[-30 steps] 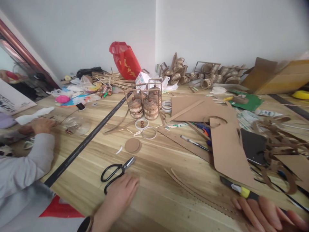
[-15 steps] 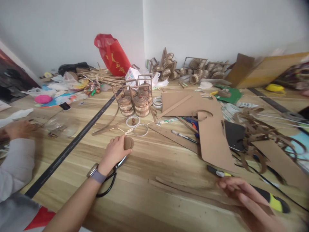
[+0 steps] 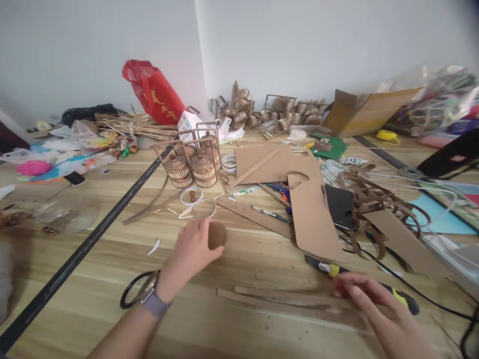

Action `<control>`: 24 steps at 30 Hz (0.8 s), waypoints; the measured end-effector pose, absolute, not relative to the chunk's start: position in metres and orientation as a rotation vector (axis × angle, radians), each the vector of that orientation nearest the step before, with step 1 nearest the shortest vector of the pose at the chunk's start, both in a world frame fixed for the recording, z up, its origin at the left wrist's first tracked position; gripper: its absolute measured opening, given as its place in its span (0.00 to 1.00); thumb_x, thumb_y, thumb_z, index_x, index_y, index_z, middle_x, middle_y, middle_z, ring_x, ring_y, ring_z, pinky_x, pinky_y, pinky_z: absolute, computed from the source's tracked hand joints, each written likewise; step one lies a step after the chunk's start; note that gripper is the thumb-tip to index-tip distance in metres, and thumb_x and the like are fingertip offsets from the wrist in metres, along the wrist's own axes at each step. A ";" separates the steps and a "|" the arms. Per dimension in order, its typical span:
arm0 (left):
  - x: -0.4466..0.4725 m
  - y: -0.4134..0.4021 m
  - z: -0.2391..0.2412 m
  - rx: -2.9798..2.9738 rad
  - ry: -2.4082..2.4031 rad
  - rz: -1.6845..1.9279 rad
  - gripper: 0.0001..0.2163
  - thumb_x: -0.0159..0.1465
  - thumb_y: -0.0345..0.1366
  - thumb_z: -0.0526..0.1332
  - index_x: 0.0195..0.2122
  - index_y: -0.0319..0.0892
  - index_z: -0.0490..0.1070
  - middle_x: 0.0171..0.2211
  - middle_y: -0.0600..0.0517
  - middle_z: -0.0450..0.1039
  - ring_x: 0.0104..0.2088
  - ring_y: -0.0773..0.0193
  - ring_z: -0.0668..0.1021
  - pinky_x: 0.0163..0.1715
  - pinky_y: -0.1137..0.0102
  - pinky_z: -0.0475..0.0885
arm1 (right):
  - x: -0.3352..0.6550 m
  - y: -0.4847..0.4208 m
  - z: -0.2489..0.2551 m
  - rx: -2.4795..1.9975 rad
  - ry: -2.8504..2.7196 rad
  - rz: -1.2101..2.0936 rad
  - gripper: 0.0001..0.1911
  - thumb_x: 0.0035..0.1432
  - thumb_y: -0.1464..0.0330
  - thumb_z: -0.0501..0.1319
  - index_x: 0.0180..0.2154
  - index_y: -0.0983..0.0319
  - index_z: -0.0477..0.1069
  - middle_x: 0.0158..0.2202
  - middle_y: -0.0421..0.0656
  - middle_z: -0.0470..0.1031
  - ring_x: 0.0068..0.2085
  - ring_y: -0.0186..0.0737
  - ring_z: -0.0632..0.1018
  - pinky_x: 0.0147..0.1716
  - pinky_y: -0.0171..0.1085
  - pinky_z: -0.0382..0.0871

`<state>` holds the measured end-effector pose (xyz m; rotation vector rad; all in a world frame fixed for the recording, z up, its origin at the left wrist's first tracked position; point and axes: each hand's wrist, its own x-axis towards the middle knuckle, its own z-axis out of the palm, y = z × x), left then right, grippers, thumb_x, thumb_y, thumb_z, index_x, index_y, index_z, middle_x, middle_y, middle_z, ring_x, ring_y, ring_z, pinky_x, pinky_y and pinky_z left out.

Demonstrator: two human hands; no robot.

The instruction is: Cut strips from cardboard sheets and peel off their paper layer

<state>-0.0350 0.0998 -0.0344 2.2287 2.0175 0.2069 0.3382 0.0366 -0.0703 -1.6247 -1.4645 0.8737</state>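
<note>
My left hand (image 3: 192, 249) is closed on a small round cardboard disc (image 3: 216, 235), held just above the wooden table (image 3: 239, 249). Black-handled scissors (image 3: 131, 291) lie under my left wrist. My right hand (image 3: 374, 304) rests at the lower right with fingers spread over long cardboard strips (image 3: 277, 299), beside a black and yellow utility knife (image 3: 396, 298). A large cut cardboard sheet (image 3: 310, 214) lies past it.
Small woven cardboard baskets (image 3: 192, 169) and white rings (image 3: 191, 195) stand mid-table. A red bag (image 3: 153, 94), bamboo sticks and more basket parts line the wall. A black phone (image 3: 339, 199), pens and curled brown strips (image 3: 377, 199) lie at the right. A black ruler (image 3: 86, 244) crosses the left.
My left hand moved from beside the scissors up to the cardboard disc and picked it up. My right hand shifted left onto the strips. The view has swung right.
</note>
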 end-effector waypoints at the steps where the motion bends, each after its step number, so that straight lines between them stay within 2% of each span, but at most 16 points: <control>1: -0.027 0.100 -0.036 2.251 1.918 0.236 0.30 0.57 0.43 0.70 0.58 0.36 0.65 0.55 0.38 0.73 0.55 0.45 0.74 0.54 0.55 0.69 | 0.335 0.037 -0.072 -1.625 -1.484 0.894 0.22 0.53 0.45 0.63 0.33 0.57 0.80 0.30 0.47 0.81 0.33 0.47 0.82 0.33 0.39 0.79; 3: -0.018 0.104 -0.042 2.313 1.763 0.256 0.35 0.57 0.47 0.71 0.61 0.37 0.62 0.58 0.39 0.70 0.58 0.46 0.72 0.56 0.57 0.68 | 0.331 0.037 -0.076 -1.614 -1.539 0.982 0.23 0.52 0.46 0.64 0.33 0.57 0.80 0.32 0.47 0.82 0.35 0.49 0.83 0.35 0.39 0.80; 4: -0.017 0.108 -0.045 2.332 1.756 0.259 0.33 0.59 0.46 0.69 0.61 0.38 0.62 0.59 0.40 0.70 0.58 0.48 0.72 0.57 0.58 0.68 | 0.331 0.037 -0.079 -1.589 -1.573 1.039 0.23 0.51 0.46 0.65 0.35 0.58 0.81 0.35 0.48 0.83 0.37 0.50 0.83 0.37 0.39 0.80; 6: -0.023 0.118 -0.051 2.344 1.870 0.267 0.23 0.66 0.41 0.64 0.60 0.38 0.65 0.56 0.42 0.72 0.56 0.51 0.74 0.55 0.60 0.69 | 0.337 0.036 -0.086 -1.495 -1.631 1.151 0.25 0.50 0.47 0.66 0.43 0.57 0.80 0.43 0.49 0.83 0.43 0.53 0.83 0.43 0.41 0.79; 8: -0.035 0.130 -0.055 2.325 1.993 0.273 0.16 0.68 0.33 0.59 0.56 0.38 0.70 0.53 0.41 0.74 0.53 0.49 0.74 0.54 0.58 0.68 | 0.349 0.035 -0.096 -1.391 -1.622 1.175 0.31 0.51 0.47 0.66 0.52 0.57 0.76 0.50 0.51 0.81 0.48 0.54 0.82 0.47 0.43 0.78; 10: -0.050 0.141 -0.060 2.303 2.071 0.266 0.14 0.67 0.26 0.57 0.52 0.38 0.73 0.52 0.40 0.74 0.51 0.46 0.74 0.52 0.55 0.68 | 0.363 0.034 -0.108 -1.326 -1.566 1.084 0.34 0.56 0.46 0.62 0.58 0.56 0.71 0.53 0.51 0.79 0.50 0.54 0.81 0.48 0.44 0.78; 12: -0.063 0.149 -0.066 2.285 2.105 0.255 0.15 0.65 0.23 0.56 0.49 0.40 0.76 0.51 0.41 0.75 0.49 0.47 0.75 0.51 0.56 0.68 | 0.376 0.034 -0.120 -1.318 -1.543 0.950 0.32 0.60 0.47 0.57 0.60 0.56 0.68 0.54 0.49 0.78 0.52 0.53 0.80 0.48 0.44 0.78; 15: -0.074 0.157 -0.073 2.263 2.117 0.255 0.14 0.64 0.21 0.55 0.43 0.40 0.78 0.47 0.43 0.76 0.46 0.50 0.75 0.49 0.59 0.68 | 0.388 0.034 -0.128 -1.413 -1.608 0.774 0.27 0.64 0.51 0.53 0.59 0.56 0.69 0.56 0.47 0.77 0.54 0.52 0.79 0.48 0.44 0.78; 17: -0.077 0.160 -0.075 2.259 2.106 0.270 0.12 0.64 0.22 0.56 0.39 0.40 0.78 0.44 0.43 0.76 0.45 0.50 0.74 0.48 0.60 0.68 | 0.389 0.033 -0.126 -1.485 -1.666 0.637 0.24 0.65 0.52 0.53 0.55 0.56 0.72 0.54 0.46 0.78 0.51 0.52 0.81 0.45 0.44 0.79; 24: -0.063 0.144 -0.065 2.292 1.956 0.338 0.10 0.66 0.24 0.57 0.40 0.41 0.76 0.41 0.46 0.77 0.45 0.53 0.75 0.49 0.61 0.68 | 0.359 0.038 -0.099 -1.397 -1.950 0.146 0.15 0.65 0.57 0.55 0.46 0.54 0.75 0.40 0.42 0.84 0.37 0.46 0.84 0.29 0.37 0.78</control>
